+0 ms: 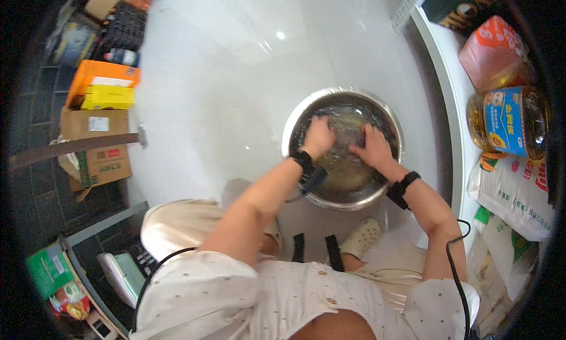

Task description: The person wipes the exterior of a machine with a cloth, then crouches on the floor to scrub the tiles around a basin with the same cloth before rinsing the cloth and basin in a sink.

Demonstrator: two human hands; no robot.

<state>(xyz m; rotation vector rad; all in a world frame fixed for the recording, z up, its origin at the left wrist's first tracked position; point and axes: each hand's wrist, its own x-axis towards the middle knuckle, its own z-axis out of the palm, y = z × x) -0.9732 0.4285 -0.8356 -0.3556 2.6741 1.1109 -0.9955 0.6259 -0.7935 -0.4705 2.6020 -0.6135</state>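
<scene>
A round stainless steel basin [347, 205] stands on the pale floor between my feet, holding water that looks cloudy and yellowish. Inside its left half is my left hand [319, 135], fingers curled at the water. My right hand [375, 149] reaches into the right half, thumb and fingers spread around something pale and blurred near the basin's middle. What lies under or between the hands cannot be made out. Both wrists wear black bands, and a dark device hangs at the left one, over the basin's lower left rim.
To the right, a shelf edge [446, 96] borders a large oil jar [506, 121], a pink package [493, 52] and a white printed sack [508, 192]. Cardboard boxes [106, 163] and an orange box [79, 85] stand at left. Cables run along both arms.
</scene>
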